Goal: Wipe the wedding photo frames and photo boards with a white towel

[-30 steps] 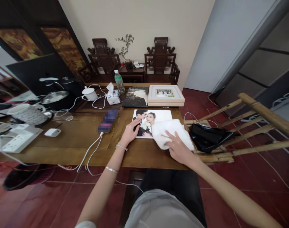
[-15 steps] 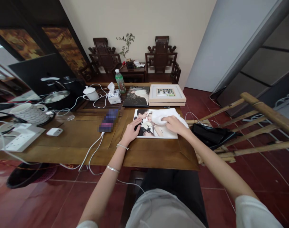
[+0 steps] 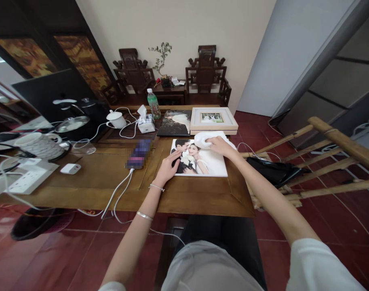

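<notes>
A photo panel (image 3: 199, 163) with a wedding picture lies flat on the wooden table in front of me. My left hand (image 3: 168, 165) rests on its left edge, fingers stretched out over the surface. A white cloth (image 3: 204, 139) is bunched under my right hand (image 3: 220, 145), whose fingers are closed on it. The cloth touches the panel's upper right part and reaches past its far edge.
Behind the panel lie a dark photo panel (image 3: 173, 123) and stacked pale frames (image 3: 214, 121). A phone (image 3: 138, 154), tissue box (image 3: 146, 123), bottle (image 3: 153, 104), lidded cup (image 3: 116, 119) and power strip (image 3: 28, 178) with cables stand leftward. A bamboo chair (image 3: 338, 149) is at right.
My right hand has moved the cloth away from me, toward the panel's far edge, uncovering more of the picture. My left hand has stayed in place.
</notes>
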Tool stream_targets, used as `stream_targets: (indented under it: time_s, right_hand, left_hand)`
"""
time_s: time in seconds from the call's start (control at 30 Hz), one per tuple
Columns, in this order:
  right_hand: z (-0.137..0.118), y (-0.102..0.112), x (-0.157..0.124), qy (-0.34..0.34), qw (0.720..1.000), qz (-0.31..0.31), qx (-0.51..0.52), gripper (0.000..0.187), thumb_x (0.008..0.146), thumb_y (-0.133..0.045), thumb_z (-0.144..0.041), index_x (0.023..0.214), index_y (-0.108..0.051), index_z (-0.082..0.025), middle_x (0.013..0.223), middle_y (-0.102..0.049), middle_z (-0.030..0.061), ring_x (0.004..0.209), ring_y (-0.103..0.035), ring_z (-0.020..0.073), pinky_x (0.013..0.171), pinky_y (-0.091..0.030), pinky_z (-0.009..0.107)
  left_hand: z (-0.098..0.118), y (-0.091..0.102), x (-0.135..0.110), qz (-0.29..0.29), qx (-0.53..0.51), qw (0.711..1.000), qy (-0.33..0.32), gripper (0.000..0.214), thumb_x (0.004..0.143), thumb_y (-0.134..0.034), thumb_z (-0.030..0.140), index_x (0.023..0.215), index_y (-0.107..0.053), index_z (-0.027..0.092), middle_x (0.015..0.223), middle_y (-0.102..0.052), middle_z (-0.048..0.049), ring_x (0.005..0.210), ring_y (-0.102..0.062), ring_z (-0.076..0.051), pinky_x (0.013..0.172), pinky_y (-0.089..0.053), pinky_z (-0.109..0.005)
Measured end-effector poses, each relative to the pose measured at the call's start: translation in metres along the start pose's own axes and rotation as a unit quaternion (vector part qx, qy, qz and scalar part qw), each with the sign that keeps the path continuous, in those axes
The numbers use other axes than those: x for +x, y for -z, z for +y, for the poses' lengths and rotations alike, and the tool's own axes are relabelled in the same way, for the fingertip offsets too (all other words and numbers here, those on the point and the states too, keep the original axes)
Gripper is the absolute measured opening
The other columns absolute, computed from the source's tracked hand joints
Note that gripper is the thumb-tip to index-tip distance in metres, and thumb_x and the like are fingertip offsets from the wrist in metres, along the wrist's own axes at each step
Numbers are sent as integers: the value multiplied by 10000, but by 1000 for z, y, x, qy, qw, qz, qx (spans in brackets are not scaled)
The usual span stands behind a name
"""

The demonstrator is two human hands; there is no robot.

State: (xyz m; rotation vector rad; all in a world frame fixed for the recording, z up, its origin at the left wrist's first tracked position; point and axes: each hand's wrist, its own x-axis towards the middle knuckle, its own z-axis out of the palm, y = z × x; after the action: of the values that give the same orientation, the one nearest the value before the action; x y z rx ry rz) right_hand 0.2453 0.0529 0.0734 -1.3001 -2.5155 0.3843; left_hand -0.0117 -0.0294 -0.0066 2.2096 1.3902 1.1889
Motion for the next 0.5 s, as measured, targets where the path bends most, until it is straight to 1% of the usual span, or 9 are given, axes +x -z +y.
stream_targets:
  time_s: [0.1,0.2,0.23,0.27,0.37,0.43,0.5]
  right_hand:
    - [-13,-7,-27,13,1000,-1,-1,504,690,-373,-27,1063,-698,-125,1145,-677,93,1052,-617,249,926,-420,302]
    - [-35,-13,-64,23,1000,-19,0,485,673,-377,-24,1012,-706,-133,1105,-691,108,1001,-640,252,895,-445,325]
    - [-42,-14,-78,28,999,-31,-2,467,674,-377,-24,979,-710,-140,1094,-694,113,1014,-636,256,908,-442,341]
    - [-50,-15,-90,32,999,-35,-5,459,677,-371,-19,959,-710,-147,1088,-694,120,1070,-614,262,947,-420,369]
    - [-71,-17,-120,51,997,-58,-1,474,686,-359,-8,984,-692,-168,1114,-679,126,1262,-474,260,1045,-329,448]
    - [-80,-18,-129,56,995,-80,6,485,689,-366,-14,1017,-679,-184,1157,-660,122,1304,-425,256,1061,-305,475]
    - [-85,-18,-128,56,995,-88,4,484,693,-373,-22,1032,-673,-192,1181,-647,122,1300,-428,263,1053,-306,485]
  left_hand:
    - [1,0,0,0,1,1000,5,348,906,-447,262,1184,-631,159,1302,-580,-105,1261,-494,-239,1096,-372,-439]
    - [2,-1,0,1,1,1000,6,350,908,-446,265,1182,-631,151,1301,-580,-111,1259,-496,-239,1095,-374,-436]
    - [2,-1,0,1,2,1000,6,350,909,-446,266,1182,-631,151,1300,-581,-111,1258,-498,-238,1094,-375,-437]
    - [1,-1,0,1,3,1000,7,349,910,-445,268,1182,-631,153,1299,-582,-109,1257,-499,-237,1093,-376,-438]
    - [1,-2,0,1,4,1000,5,343,912,-442,267,1176,-633,160,1298,-584,-100,1261,-495,-234,1094,-373,-440]
    - [0,-2,0,1,4,1000,3,338,913,-441,264,1170,-636,164,1293,-590,-94,1266,-489,-232,1097,-369,-439]
    - [0,-2,0,1,4,1000,1,337,912,-442,258,1172,-635,163,1292,-590,-94,1269,-487,-231,1097,-369,-436]
